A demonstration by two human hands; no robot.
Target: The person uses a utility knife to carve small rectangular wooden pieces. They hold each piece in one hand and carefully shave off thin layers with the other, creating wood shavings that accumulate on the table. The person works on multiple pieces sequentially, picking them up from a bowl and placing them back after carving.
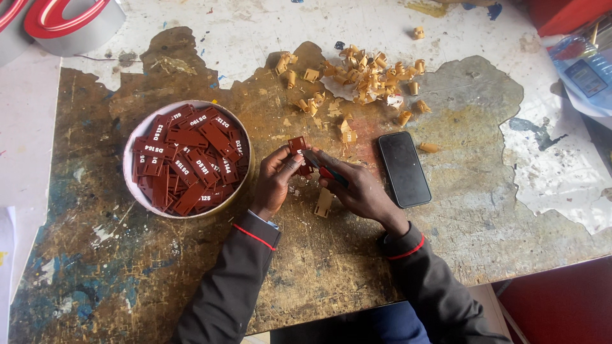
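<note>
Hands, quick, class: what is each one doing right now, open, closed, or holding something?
Left hand: closed on a dark red tag.
Right hand: closed on a small tool with a red handle, its tip at the tag.

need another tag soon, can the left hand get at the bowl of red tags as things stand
Probably yes: the left hand lies just beside the open bowl, nothing stands between them. But its fingers already pinch a red tag, so that grip is taken.

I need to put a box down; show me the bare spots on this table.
Bare: the table below the round tub, and the stretch right of the phone. Crowded: the tan curls behind, and around the left hand and right hand.
</note>
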